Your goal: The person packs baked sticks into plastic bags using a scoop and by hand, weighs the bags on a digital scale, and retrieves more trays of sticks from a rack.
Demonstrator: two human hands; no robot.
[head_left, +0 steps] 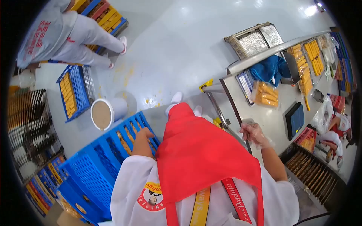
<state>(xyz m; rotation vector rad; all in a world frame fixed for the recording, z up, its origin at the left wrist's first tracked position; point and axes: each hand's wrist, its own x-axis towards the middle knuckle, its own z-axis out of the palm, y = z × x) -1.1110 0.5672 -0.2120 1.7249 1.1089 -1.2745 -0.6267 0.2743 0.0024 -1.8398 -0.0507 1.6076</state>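
My left hand (pixel 143 133) is at the rim of a blue plastic crate (pixel 92 164) on my left. Most of its fingers are hidden, so its grip does not show. Long bread pieces (pixel 123 142) show inside the crate. At the near edge of the metal table (pixel 239 109), my right hand (pixel 253 132) wears a clear plastic glove. Its fingers are curled together, and what they hold, if anything, cannot be made out. Beyond that hand on the table lie a bag of bread sticks (pixel 265 94) and a dark blue-topped box (pixel 295 120).
A white bucket (pixel 102 114) with tan contents and a blue crate of bread (pixel 77 92) stand on the floor. Another person (pixel 79 32) stands far left by stacked crates. A blue cloth (pixel 269 69) and more bagged bread (pixel 313 52) lie on the table. Racks flank both sides.
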